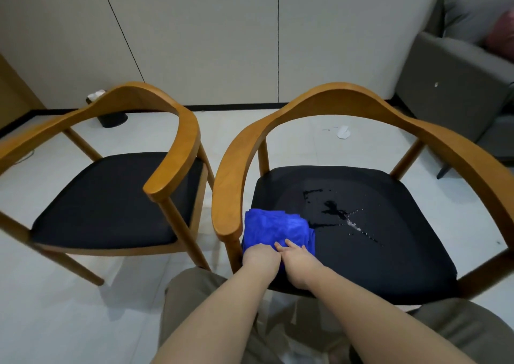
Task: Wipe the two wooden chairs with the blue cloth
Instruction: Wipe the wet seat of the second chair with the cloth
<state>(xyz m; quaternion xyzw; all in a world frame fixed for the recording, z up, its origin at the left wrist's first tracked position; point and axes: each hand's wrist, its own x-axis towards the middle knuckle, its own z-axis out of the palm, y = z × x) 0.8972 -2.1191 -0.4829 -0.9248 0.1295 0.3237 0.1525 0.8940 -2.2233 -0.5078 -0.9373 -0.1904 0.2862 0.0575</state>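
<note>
- My left hand point(260, 255), low centre of frame, curls its fingers into the blue cloth point(275, 227); my right hand point(299, 263) touches it, fingers fairly straight on the cloth.
- The cloth lies on the right chair point(347, 96), at the seat's lower-left corner, just beside a wet patch point(333, 210).
- The left chair point(155, 96) stands alongside, frame left.

Plain room, pale wall point(208, 30), white floor point(55, 308).
A grey sofa point(459, 80) stands at 2 o'clock, a black bin point(112, 119) at 10 o'clock, crumpled paper point(343, 132) at 1 o'clock.
</note>
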